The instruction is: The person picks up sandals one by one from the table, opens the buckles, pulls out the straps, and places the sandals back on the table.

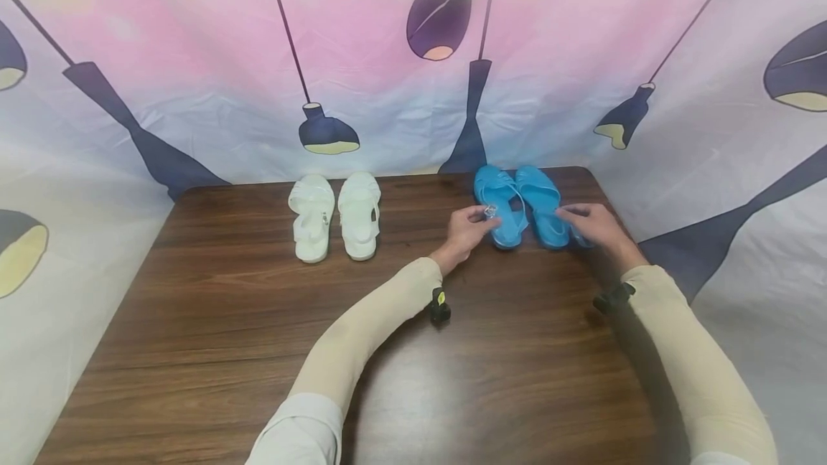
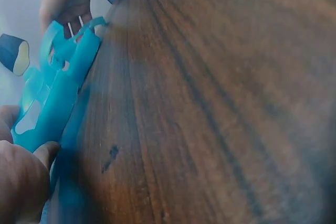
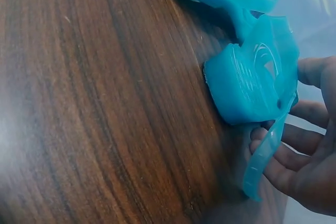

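Note:
A pair of blue sandals stands at the far right of the table, the left blue sandal (image 1: 507, 234) beside the right blue sandal (image 1: 543, 199). My left hand (image 1: 466, 234) pinches the left sandal's side between thumb and fingers; a small shiny piece (image 1: 490, 211), which looks like a strap buckle, shows at the fingertips. In the left wrist view, the thumb lies along the blue sandal (image 2: 55, 108). My right hand (image 3: 315, 135) holds the right sandal at its outer side. Its fingers curl behind the loose blue strap (image 3: 262, 161), which hangs down past the heel.
A pair of white sandals, the left one (image 1: 313, 246) and the right one (image 1: 357, 235), stands at the back left of the brown wooden table (image 1: 213, 321). Behind the table hangs a cloth (image 1: 388, 113) printed with lamps. Each wrist carries a small black camera (image 1: 440, 307).

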Motion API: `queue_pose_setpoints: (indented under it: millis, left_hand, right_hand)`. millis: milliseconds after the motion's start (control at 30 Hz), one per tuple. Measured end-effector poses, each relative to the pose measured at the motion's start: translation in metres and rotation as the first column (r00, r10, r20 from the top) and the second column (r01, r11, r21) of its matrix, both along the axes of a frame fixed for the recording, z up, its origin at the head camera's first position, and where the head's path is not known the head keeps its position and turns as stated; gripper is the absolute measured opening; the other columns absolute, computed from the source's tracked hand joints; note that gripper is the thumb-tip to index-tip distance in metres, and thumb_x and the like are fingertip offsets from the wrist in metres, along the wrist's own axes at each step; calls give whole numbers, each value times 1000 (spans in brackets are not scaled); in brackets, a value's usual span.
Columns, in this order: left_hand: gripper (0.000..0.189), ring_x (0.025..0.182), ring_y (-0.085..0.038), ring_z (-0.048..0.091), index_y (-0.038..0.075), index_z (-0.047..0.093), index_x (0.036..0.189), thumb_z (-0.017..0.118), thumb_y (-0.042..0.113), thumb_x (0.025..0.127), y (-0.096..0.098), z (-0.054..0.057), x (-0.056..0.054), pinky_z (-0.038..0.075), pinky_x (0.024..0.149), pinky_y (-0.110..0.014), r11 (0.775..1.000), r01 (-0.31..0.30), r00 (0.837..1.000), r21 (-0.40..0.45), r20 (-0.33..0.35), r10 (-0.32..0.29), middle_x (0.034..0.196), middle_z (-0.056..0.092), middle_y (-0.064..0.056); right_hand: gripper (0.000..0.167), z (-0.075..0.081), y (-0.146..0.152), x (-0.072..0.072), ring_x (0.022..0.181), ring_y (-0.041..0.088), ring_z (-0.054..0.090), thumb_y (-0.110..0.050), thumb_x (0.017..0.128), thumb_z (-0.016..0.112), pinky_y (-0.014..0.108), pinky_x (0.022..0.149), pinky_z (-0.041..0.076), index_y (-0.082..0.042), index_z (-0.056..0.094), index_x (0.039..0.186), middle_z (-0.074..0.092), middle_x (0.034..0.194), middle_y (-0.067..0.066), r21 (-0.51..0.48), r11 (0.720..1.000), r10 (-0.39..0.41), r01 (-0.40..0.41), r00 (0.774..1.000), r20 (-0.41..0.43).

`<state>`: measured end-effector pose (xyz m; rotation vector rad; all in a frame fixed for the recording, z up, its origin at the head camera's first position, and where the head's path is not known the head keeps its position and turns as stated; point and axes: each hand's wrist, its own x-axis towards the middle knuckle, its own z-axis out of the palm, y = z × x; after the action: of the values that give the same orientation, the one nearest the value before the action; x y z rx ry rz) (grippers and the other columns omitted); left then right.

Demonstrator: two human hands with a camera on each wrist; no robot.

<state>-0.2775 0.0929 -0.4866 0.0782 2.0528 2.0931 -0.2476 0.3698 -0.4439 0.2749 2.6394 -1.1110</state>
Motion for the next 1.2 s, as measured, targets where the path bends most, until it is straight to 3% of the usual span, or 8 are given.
queue_pose_setpoints:
  millis: [200, 400, 700, 1033, 1200]
  left_hand:
    - [37, 113, -22, 68, 2, 72, 122, 82, 12, 87, 0, -2, -3, 58, 91, -31, 1000, 16, 1000, 1, 10, -16, 119, 72, -9]
    - [45, 120, -26, 65, 0, 65, 131, 80, 15, 91, 1, -1, -5, 56, 95, -33, 998, 65, 998, -4, -6, -65, 127, 69, -14]
    - [54, 131, -26, 59, 2, 61, 139, 76, 28, 94, -5, 0, -2, 52, 103, -35, 984, 74, 995, -161, -56, -84, 139, 64, -12]
    - [55, 127, -26, 62, 0, 60, 139, 75, 30, 95, -10, 5, -1, 53, 101, -34, 974, 70, 990, -216, -105, -94, 138, 64, -13]
    - [48, 122, -25, 65, 2, 64, 134, 73, 31, 97, -14, 11, 0, 54, 99, -33, 962, 49, 977, -269, -186, -102, 131, 68, -11]
  right_hand:
    - [90, -4, 0, -4, 138, 51, 39, -66, 101, 45, 68, 113, 32, 2, 31, 157, 31, 159, 30, -46, 999, 8, -7, 1000, 26]
    - [85, -4, 0, -6, 135, 51, 44, -63, 102, 45, 66, 112, 34, 2, 34, 156, 33, 159, 30, -40, 999, -4, 5, 1000, 30]
    - [73, 0, 0, -8, 138, 51, 43, -51, 107, 43, 66, 114, 31, 3, 35, 155, 32, 160, 30, -94, 995, -10, 16, 998, 60]
    - [70, -4, 4, -7, 146, 48, 32, -45, 108, 46, 61, 117, 30, 4, 33, 156, 32, 161, 28, -180, 982, -43, 50, 998, 41]
    - [70, -3, 3, -3, 146, 45, 34, -46, 107, 49, 58, 118, 31, 2, 35, 156, 32, 161, 26, -241, 965, -100, 103, 995, 25]
